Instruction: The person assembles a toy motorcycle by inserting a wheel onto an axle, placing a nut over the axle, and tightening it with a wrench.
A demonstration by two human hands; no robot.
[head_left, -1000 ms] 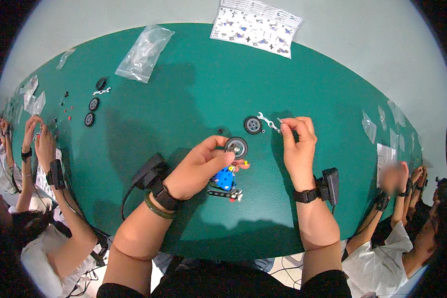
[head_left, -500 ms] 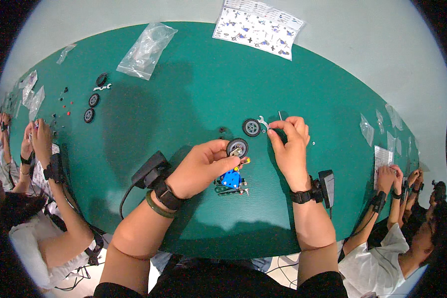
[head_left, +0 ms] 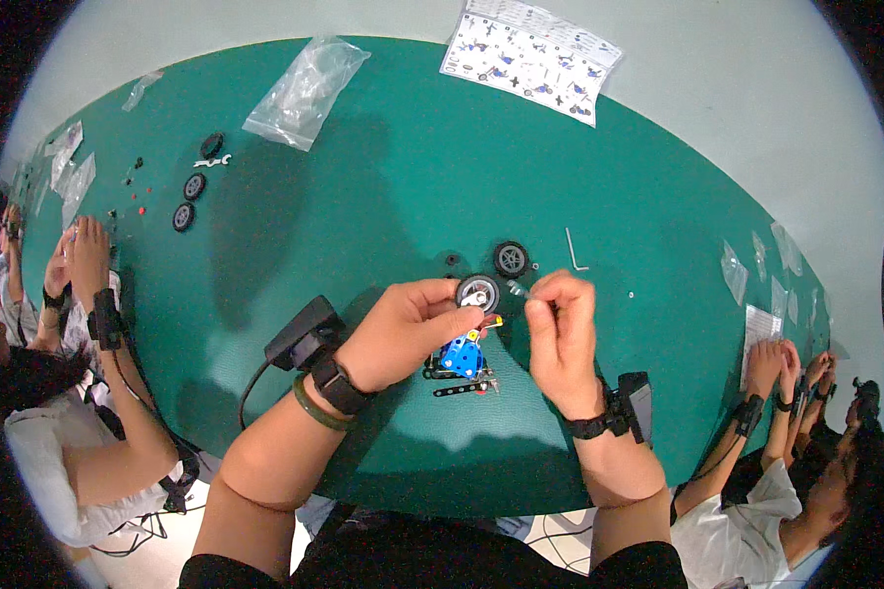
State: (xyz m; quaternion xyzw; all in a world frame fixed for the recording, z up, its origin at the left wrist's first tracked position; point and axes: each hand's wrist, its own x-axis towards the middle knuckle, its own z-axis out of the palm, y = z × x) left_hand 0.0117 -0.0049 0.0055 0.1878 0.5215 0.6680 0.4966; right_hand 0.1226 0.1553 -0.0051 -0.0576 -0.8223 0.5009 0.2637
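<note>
Fingers of left hand (head_left: 403,329) pinch wheel (head_left: 477,292); right hand (head_left: 560,329) pinches small tool (head_left: 517,289).

Bare forearms; left wrist wears a black watch and green bangle; right wrist a black strap carrying a small box.

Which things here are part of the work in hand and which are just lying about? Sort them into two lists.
In hand:
left hand holding the small blue model and its wheel
right hand pinching a small metal tool
loose wheel close by

Lying about:
hex key
empty plastic bag
instruction sheet
far wheels
</note>
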